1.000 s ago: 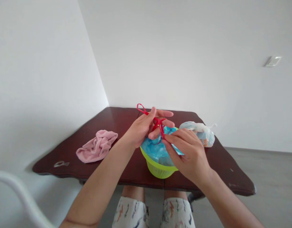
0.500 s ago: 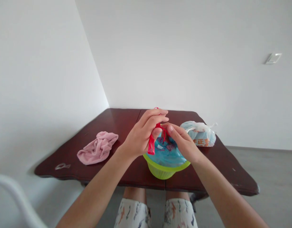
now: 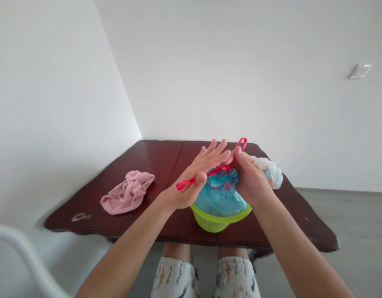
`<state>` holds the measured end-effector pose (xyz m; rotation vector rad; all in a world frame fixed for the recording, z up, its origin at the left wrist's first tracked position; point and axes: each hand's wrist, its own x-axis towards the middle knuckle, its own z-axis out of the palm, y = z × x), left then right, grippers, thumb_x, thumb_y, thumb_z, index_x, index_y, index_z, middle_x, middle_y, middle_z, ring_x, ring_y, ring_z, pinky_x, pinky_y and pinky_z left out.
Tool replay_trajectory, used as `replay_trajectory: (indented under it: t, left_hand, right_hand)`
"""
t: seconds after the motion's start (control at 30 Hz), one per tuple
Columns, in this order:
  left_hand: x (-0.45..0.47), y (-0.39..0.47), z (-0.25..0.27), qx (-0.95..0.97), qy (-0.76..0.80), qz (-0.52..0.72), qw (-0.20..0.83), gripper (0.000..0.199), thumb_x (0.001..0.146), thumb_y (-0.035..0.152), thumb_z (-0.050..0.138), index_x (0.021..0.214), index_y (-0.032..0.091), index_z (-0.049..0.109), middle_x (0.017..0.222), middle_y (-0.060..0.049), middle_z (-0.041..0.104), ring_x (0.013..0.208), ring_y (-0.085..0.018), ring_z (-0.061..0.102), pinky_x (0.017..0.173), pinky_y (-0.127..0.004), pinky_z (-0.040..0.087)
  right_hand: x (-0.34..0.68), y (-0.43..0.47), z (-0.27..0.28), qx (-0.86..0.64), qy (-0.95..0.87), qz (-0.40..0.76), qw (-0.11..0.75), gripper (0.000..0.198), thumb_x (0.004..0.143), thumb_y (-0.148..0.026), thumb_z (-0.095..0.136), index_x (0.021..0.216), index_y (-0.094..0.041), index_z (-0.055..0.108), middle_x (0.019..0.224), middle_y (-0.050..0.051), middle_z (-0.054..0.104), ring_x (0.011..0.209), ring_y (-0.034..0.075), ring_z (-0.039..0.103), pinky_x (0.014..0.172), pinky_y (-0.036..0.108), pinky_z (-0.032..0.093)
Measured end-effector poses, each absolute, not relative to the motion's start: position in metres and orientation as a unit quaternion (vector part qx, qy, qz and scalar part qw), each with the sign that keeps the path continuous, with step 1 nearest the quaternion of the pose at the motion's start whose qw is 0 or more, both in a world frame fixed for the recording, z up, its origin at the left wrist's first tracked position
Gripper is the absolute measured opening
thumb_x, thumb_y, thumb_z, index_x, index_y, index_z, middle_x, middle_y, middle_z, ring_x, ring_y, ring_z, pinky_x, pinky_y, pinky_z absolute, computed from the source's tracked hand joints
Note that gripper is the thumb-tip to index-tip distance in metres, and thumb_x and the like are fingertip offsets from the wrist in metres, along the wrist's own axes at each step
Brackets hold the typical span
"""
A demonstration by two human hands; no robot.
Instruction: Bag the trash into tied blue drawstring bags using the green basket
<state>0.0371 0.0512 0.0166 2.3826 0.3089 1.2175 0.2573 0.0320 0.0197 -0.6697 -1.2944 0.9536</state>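
A blue plastic bag (image 3: 221,199) sits in a lime-green basin (image 3: 209,223), its top gathered by a red drawstring (image 3: 216,170). My right hand (image 3: 251,176) pinches the drawstring between thumb and fingers, and a small red loop sticks up above the thumb. On the other side, my left hand (image 3: 198,176) has its fingers stretched out and thumb apart. The drawstring's other end lies across that hand's palm side and pokes out past the thumb. Part of the knot area is hidden behind the fingers.
A crumpled pink cloth (image 3: 128,193) lies on the dark wooden table (image 3: 156,155) at left. Behind my right hand is a tied white-and-blue plastic bag (image 3: 273,171). Walls border the table at the left and back. A white curved bar (image 3: 21,252) shows at lower left.
My left hand's fingers have spread and straightened. My right hand has risen and shifted right, drawing the red drawstring out straighter, with a loop now above its thumb.
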Motion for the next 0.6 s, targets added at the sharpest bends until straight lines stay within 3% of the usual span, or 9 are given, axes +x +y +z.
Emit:
replay_trajectory:
  t: [0.07, 0.13, 0.23, 0.33, 0.43, 0.5, 0.6]
  left_hand:
    - [0.026, 0.056, 0.006, 0.834, 0.144, 0.471, 0.249, 0.078, 0.123, 0.079, 0.028, 0.172, 0.037, 0.071, 0.181, -0.008, 0.066, 0.186, -0.032, 0.035, 0.156, -0.064, 0.015]
    - [0.014, 0.06, -0.009, 0.789, 0.175, 0.514, 0.288, 0.08, 0.123, 0.079, 0.03, 0.145, 0.03, 0.09, 0.154, -0.014, 0.085, 0.174, -0.035, 0.056, 0.152, -0.065, 0.031]
    - [-0.001, 0.063, -0.032, 0.73, 0.214, 0.536, 0.366, 0.085, 0.121, 0.082, 0.036, 0.11, 0.021, 0.093, 0.13, -0.02, 0.092, 0.152, -0.039, 0.076, 0.133, -0.063, 0.058]
    - [-0.003, 0.058, -0.048, 0.701, 0.222, 0.528, 0.424, 0.085, 0.121, 0.083, 0.037, 0.096, 0.02, 0.088, 0.124, -0.021, 0.092, 0.138, -0.039, 0.083, 0.117, -0.058, 0.068]
    - [0.0, 0.051, -0.049, 0.713, 0.197, 0.533, 0.411, 0.08, 0.124, 0.076, 0.035, 0.091, 0.021, 0.084, 0.123, -0.02, 0.092, 0.135, -0.038, 0.083, 0.115, -0.059, 0.068]
    - [0.002, 0.047, -0.041, 0.75, 0.18, 0.517, 0.37, 0.077, 0.126, 0.071, 0.034, 0.095, 0.022, 0.084, 0.133, -0.02, 0.09, 0.141, -0.038, 0.08, 0.119, -0.061, 0.065]
    - [0.009, 0.04, -0.024, 0.822, 0.182, 0.469, 0.269, 0.052, 0.115, 0.074, 0.068, 0.125, 0.025, 0.082, 0.168, -0.02, 0.073, 0.16, -0.04, 0.067, 0.132, -0.062, 0.057]
  right_hand:
    - [0.273, 0.036, 0.023, -0.258, -0.506, 0.468, 0.677, 0.057, 0.104, -0.073, 0.084, 0.078, -0.026, 0.064, 0.085, 0.0, 0.066, 0.078, 0.018, 0.067, 0.076, 0.034, 0.066]
    - [0.292, 0.04, 0.02, -0.24, -0.472, 0.499, 0.686, 0.058, 0.098, -0.068, 0.092, 0.076, -0.026, 0.058, 0.084, -0.002, 0.06, 0.074, 0.016, 0.063, 0.075, 0.031, 0.064]
    - [0.314, 0.045, 0.001, -0.269, -0.474, 0.498, 0.674, 0.058, 0.098, -0.07, 0.092, 0.077, -0.025, 0.061, 0.088, -0.001, 0.063, 0.073, 0.016, 0.062, 0.072, 0.032, 0.062]
    - [0.32, 0.05, -0.024, -0.302, -0.449, 0.507, 0.671, 0.058, 0.095, -0.073, 0.094, 0.079, -0.024, 0.068, 0.09, 0.001, 0.068, 0.071, 0.015, 0.062, 0.066, 0.03, 0.057]
    - [0.319, 0.053, -0.04, -0.327, -0.409, 0.516, 0.678, 0.055, 0.088, -0.069, 0.102, 0.083, -0.022, 0.075, 0.087, 0.001, 0.072, 0.067, 0.014, 0.061, 0.061, 0.029, 0.054]
    - [0.319, 0.052, -0.042, -0.344, -0.419, 0.498, 0.677, 0.054, 0.087, -0.069, 0.102, 0.083, -0.021, 0.078, 0.086, 0.002, 0.074, 0.066, 0.014, 0.062, 0.059, 0.029, 0.053]
    - [0.318, 0.046, -0.039, -0.348, -0.466, 0.478, 0.659, 0.055, 0.092, -0.072, 0.098, 0.084, -0.021, 0.081, 0.086, 0.005, 0.078, 0.069, 0.016, 0.067, 0.063, 0.029, 0.058]
